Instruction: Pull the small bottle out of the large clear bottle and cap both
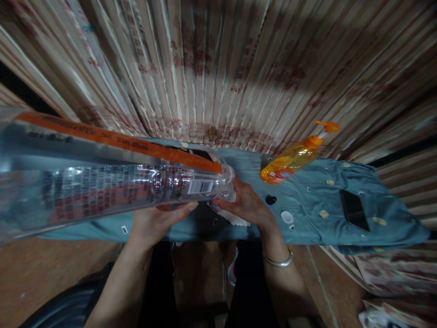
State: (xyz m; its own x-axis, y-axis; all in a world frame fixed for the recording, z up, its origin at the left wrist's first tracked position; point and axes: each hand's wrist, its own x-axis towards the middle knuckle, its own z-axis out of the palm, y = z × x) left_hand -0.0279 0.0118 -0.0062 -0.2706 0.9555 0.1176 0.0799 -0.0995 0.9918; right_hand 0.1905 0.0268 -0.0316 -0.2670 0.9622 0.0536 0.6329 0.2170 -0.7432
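A large clear plastic bottle [112, 182] with an orange-striped label and a barcode lies sideways across the left half of the view, its near end very close to the camera. Beneath it, my left hand [160, 221] is closed around the lower side, the thumb showing along the edge. My right hand [247, 200] is closed at the bottle's right end, pressing a white tissue [239, 219] there. Part of the tissue hangs below the fingers. Most fingers of both hands are hidden by the bottle.
An orange pump bottle [290, 159] stands on the blue-green cloth [307, 223] covering the table. A small black cap [271, 199], a white disc [287, 217] and a dark phone [354, 209] lie to the right. Behind hangs a patterned curtain [211, 68].
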